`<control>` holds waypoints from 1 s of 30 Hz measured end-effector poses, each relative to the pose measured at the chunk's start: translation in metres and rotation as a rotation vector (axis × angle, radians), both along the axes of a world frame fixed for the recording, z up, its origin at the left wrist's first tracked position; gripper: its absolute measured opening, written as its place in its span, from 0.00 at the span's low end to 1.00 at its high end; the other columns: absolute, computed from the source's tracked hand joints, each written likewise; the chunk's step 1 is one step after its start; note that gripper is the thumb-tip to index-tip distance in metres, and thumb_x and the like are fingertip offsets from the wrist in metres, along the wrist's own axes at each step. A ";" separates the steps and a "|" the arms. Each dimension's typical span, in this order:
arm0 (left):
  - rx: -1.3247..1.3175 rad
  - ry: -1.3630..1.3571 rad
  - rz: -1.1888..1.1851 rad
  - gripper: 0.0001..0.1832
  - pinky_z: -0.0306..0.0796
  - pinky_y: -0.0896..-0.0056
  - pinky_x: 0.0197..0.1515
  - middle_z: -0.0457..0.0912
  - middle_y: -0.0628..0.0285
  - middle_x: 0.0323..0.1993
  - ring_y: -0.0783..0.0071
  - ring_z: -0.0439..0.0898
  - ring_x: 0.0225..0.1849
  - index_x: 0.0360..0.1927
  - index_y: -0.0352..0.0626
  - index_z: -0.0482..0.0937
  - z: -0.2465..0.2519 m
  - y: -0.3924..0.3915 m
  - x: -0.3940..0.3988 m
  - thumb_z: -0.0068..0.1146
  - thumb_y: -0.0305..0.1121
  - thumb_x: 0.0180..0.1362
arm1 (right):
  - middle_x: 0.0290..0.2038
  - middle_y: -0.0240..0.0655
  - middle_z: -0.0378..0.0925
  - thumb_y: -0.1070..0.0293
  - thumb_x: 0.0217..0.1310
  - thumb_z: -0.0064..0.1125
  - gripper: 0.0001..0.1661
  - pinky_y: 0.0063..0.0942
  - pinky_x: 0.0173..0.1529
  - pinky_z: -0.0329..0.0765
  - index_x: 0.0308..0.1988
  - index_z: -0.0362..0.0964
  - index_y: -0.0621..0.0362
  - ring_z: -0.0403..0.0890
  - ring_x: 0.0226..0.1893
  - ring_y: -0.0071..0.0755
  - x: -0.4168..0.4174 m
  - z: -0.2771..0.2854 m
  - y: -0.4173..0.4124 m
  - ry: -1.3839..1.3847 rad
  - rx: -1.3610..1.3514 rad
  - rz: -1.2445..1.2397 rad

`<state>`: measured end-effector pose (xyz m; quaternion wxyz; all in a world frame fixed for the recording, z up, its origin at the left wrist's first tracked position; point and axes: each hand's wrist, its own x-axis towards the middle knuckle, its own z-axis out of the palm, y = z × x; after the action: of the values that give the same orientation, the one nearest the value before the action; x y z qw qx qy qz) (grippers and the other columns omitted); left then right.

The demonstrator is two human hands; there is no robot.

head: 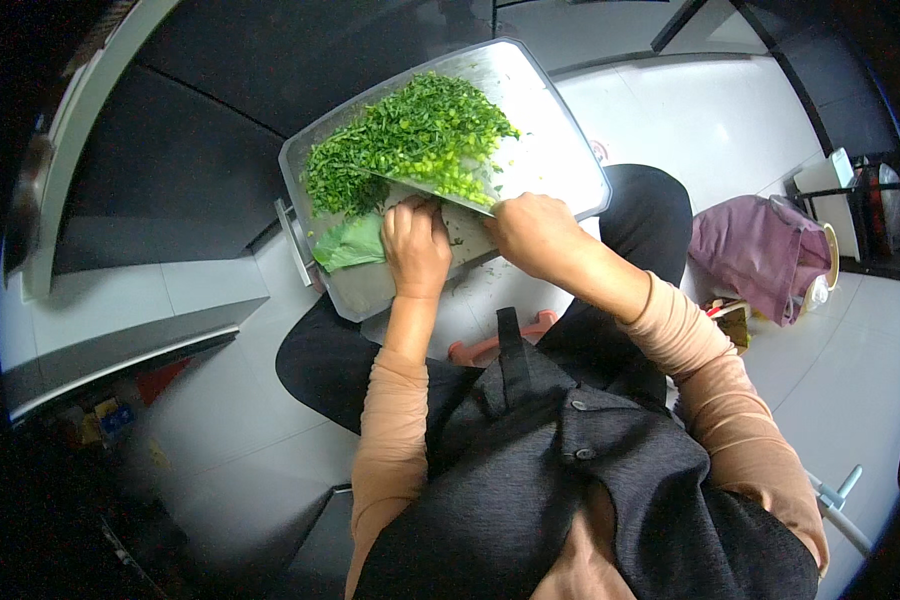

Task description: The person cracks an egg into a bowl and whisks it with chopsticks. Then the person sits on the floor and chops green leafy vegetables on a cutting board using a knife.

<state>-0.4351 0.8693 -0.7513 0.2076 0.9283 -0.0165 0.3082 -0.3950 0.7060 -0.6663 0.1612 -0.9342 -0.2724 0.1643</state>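
Observation:
A cutting board with a grey rim lies across the knees, bearing a large heap of finely chopped green leaves and stems. My right hand grips the handle of a knife, whose broad blade points to the left along the near edge of the heap. My left hand presses with bent fingertips on a green leaf lying on the board, close to the near side of the blade. The fingertips and part of the leaf beneath them are hidden. Small green bits are scattered on the board.
Dark cabinet fronts stand beyond the board. A pinkish-red plastic stool or frame shows between the legs. On the tiled floor at the right is a purple fabric bag, near a black rack with a white container.

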 end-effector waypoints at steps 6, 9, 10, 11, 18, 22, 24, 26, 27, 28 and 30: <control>0.103 0.074 0.054 0.09 0.60 0.60 0.48 0.73 0.62 0.38 0.60 0.69 0.44 0.34 0.45 0.76 0.006 -0.007 -0.013 0.54 0.27 0.46 | 0.21 0.51 0.75 0.63 0.57 0.49 0.16 0.45 0.33 0.74 0.26 0.75 0.65 0.78 0.25 0.55 -0.006 0.005 -0.028 0.025 -0.021 -0.044; 0.041 0.053 0.027 0.10 0.62 0.60 0.47 0.74 0.62 0.38 0.60 0.70 0.43 0.35 0.45 0.76 0.004 -0.005 -0.010 0.53 0.26 0.47 | 0.21 0.52 0.74 0.63 0.57 0.50 0.16 0.44 0.33 0.74 0.27 0.75 0.65 0.77 0.25 0.56 -0.005 0.013 -0.038 0.027 -0.045 -0.034; 0.033 0.042 0.013 0.10 0.62 0.60 0.47 0.74 0.62 0.38 0.60 0.70 0.43 0.36 0.45 0.76 0.002 -0.003 -0.008 0.53 0.26 0.48 | 0.24 0.53 0.76 0.64 0.54 0.49 0.15 0.44 0.35 0.75 0.26 0.75 0.65 0.78 0.28 0.56 -0.007 0.017 -0.041 0.050 -0.014 -0.053; 0.025 0.032 -0.001 0.10 0.63 0.60 0.46 0.75 0.62 0.38 0.59 0.71 0.42 0.36 0.45 0.76 0.001 -0.001 -0.006 0.53 0.25 0.48 | 0.23 0.53 0.76 0.64 0.55 0.48 0.16 0.45 0.35 0.75 0.26 0.75 0.65 0.78 0.28 0.56 -0.008 0.020 -0.043 0.050 0.006 -0.059; -0.044 0.014 -0.038 0.08 0.65 0.59 0.46 0.76 0.56 0.36 0.55 0.71 0.40 0.34 0.40 0.77 -0.002 0.002 -0.002 0.54 0.24 0.47 | 0.22 0.52 0.75 0.62 0.58 0.48 0.17 0.45 0.35 0.74 0.25 0.75 0.64 0.78 0.27 0.56 -0.014 0.028 -0.048 0.059 0.027 -0.047; -0.044 0.026 -0.041 0.08 0.66 0.59 0.45 0.76 0.55 0.36 0.55 0.71 0.40 0.33 0.40 0.77 -0.002 0.002 -0.003 0.54 0.23 0.47 | 0.22 0.52 0.75 0.62 0.58 0.48 0.17 0.45 0.34 0.75 0.25 0.75 0.64 0.78 0.27 0.56 -0.016 0.027 -0.050 0.058 -0.007 -0.040; -0.044 0.014 -0.044 0.08 0.66 0.59 0.44 0.76 0.55 0.35 0.54 0.71 0.40 0.33 0.40 0.77 -0.003 0.002 -0.002 0.55 0.23 0.47 | 0.23 0.52 0.76 0.64 0.56 0.49 0.15 0.44 0.34 0.75 0.25 0.75 0.64 0.78 0.27 0.55 -0.017 0.027 -0.051 0.062 -0.011 -0.042; -0.050 -0.005 -0.043 0.08 0.66 0.59 0.44 0.75 0.55 0.35 0.54 0.71 0.39 0.33 0.39 0.77 -0.005 0.002 -0.001 0.55 0.23 0.47 | 0.22 0.51 0.76 0.65 0.56 0.49 0.14 0.43 0.33 0.75 0.25 0.75 0.64 0.78 0.26 0.54 -0.019 0.026 -0.051 0.047 -0.050 -0.027; -0.036 -0.024 -0.043 0.08 0.66 0.59 0.43 0.75 0.56 0.35 0.55 0.72 0.39 0.33 0.40 0.77 -0.005 0.002 -0.001 0.54 0.23 0.47 | 0.21 0.51 0.75 0.65 0.57 0.48 0.15 0.43 0.32 0.75 0.26 0.74 0.64 0.78 0.25 0.54 -0.020 0.024 -0.049 0.032 -0.087 -0.009; -0.029 -0.032 -0.041 0.08 0.66 0.60 0.43 0.76 0.57 0.35 0.56 0.72 0.38 0.34 0.41 0.76 -0.006 0.002 0.000 0.54 0.23 0.48 | 0.20 0.50 0.75 0.65 0.57 0.48 0.15 0.42 0.31 0.75 0.26 0.74 0.64 0.78 0.24 0.54 -0.021 0.023 -0.048 0.015 -0.119 0.012; -0.019 -0.034 -0.036 0.08 0.65 0.60 0.43 0.76 0.58 0.35 0.57 0.72 0.38 0.34 0.42 0.76 -0.008 0.003 0.000 0.54 0.24 0.48 | 0.21 0.50 0.75 0.66 0.56 0.48 0.13 0.43 0.31 0.75 0.27 0.74 0.63 0.78 0.24 0.54 -0.019 0.019 -0.040 0.032 -0.128 0.023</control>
<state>-0.4354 0.8720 -0.7588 0.2215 0.9205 -0.0340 0.3202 -0.4137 0.6656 -0.6473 0.1037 -0.9367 -0.2693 0.1983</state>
